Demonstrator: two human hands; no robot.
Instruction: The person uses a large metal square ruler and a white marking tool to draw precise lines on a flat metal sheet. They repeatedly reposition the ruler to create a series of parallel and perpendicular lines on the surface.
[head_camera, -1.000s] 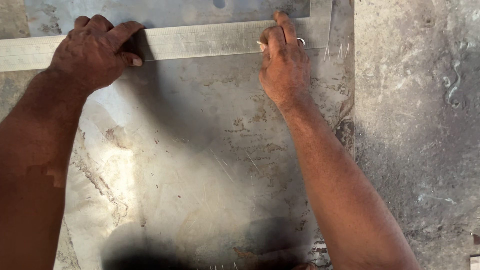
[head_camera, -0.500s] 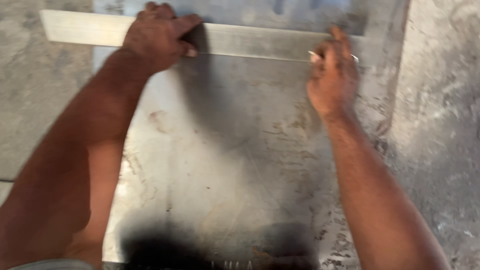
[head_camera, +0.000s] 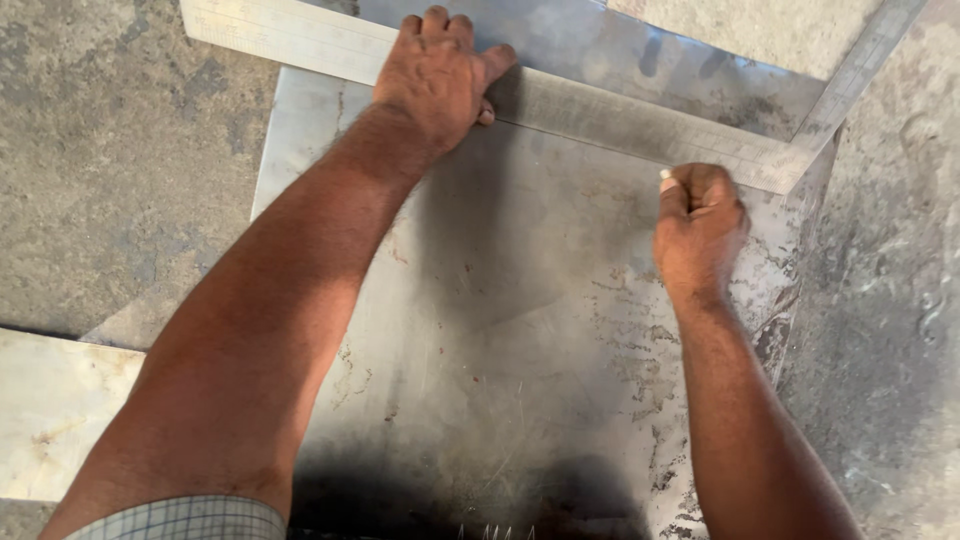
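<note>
A grey metal sheet (head_camera: 520, 330) lies flat on a concrete floor. Across its far part rests a long steel square ruler (head_camera: 610, 115), with a second arm (head_camera: 855, 75) running up to the right. My left hand (head_camera: 440, 75) presses flat on the ruler's long arm, fingers spread. My right hand (head_camera: 700, 225) is closed around a small pale marker (head_camera: 666, 180), whose tip sits at the ruler's near edge close to the corner of the square.
Rough concrete floor (head_camera: 120, 200) surrounds the sheet on the left and right. A pale stone slab (head_camera: 55, 410) lies at the lower left. A dark shadow covers the sheet's near edge (head_camera: 470, 500).
The view has shifted, so the ruler now runs slanted. My right hand has curled from flat fingers into a fist on the marker near the ruler's corner. My left hand stays pressed on the ruler.
</note>
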